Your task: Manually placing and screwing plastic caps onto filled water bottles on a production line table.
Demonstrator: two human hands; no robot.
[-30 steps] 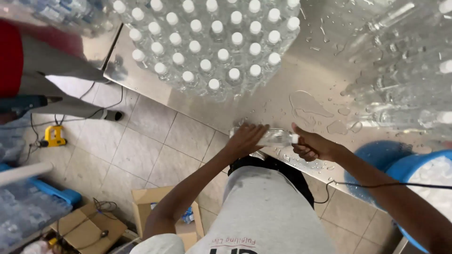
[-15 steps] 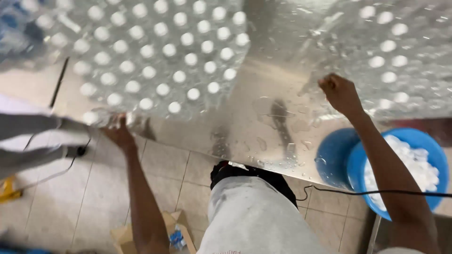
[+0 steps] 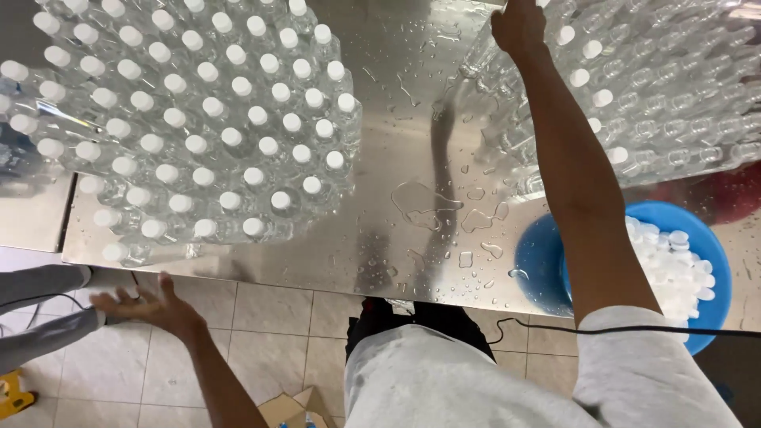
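My right hand (image 3: 519,25) reaches far across the wet steel table (image 3: 412,158) and rests on a clear plastic bottle at the edge of the right-hand cluster of bottles (image 3: 658,95); whether the fingers close round it is hidden. My left hand (image 3: 147,305) hangs below the table's front edge, palm up, fingers spread, holding nothing. Just above it stands a large block of upright capped clear bottles (image 3: 190,119) with white caps.
A blue bucket (image 3: 547,261) filled with white caps (image 3: 674,265) sits at the table's right front. A black cable (image 3: 539,323) runs across my waist. Another person's grey-clad leg (image 3: 40,305) is at the left. Cardboard box (image 3: 289,408) on the tiled floor.
My right hand has reached farther up to the right-hand bottles. My left hand has dropped from the capped block's edge to below the table, open. The view has shifted.
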